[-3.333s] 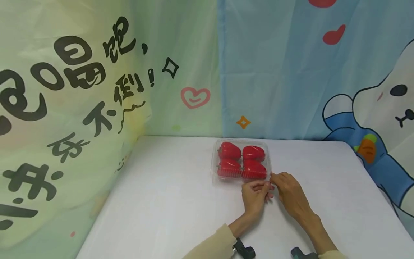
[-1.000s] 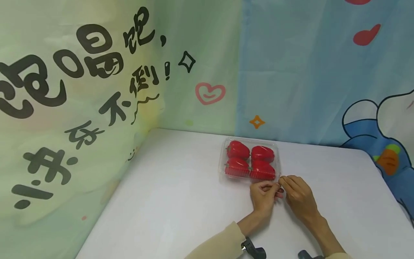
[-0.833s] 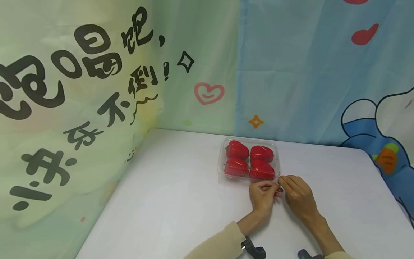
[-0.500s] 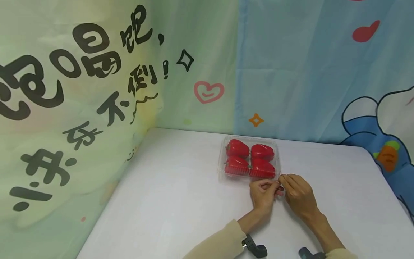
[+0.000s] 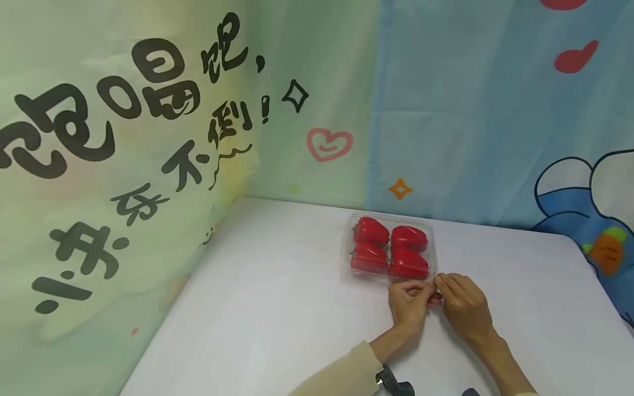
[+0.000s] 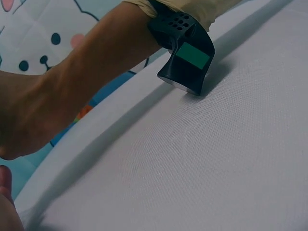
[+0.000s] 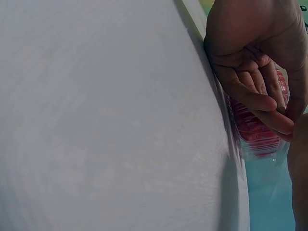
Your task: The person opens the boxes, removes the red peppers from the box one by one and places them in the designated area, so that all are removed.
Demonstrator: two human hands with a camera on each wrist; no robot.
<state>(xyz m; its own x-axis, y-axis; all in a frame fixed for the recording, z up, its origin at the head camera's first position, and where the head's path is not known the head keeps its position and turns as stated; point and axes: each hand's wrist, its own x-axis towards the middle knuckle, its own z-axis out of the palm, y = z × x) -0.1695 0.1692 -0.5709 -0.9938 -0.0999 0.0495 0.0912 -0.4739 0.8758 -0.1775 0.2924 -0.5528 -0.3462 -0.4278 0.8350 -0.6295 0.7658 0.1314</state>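
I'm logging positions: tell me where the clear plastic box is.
In the head view, the clear plastic box sits right of centre near the far edge of the white table, just beyond the left hand and right hand.

Beige sleeves (image 5: pixel 340 375) end at black wrist cameras (image 6: pixel 181 70).

The head view is bright; wrist views are dim and slightly soft; long shadows streak the white table (image 6: pixel 231 159).
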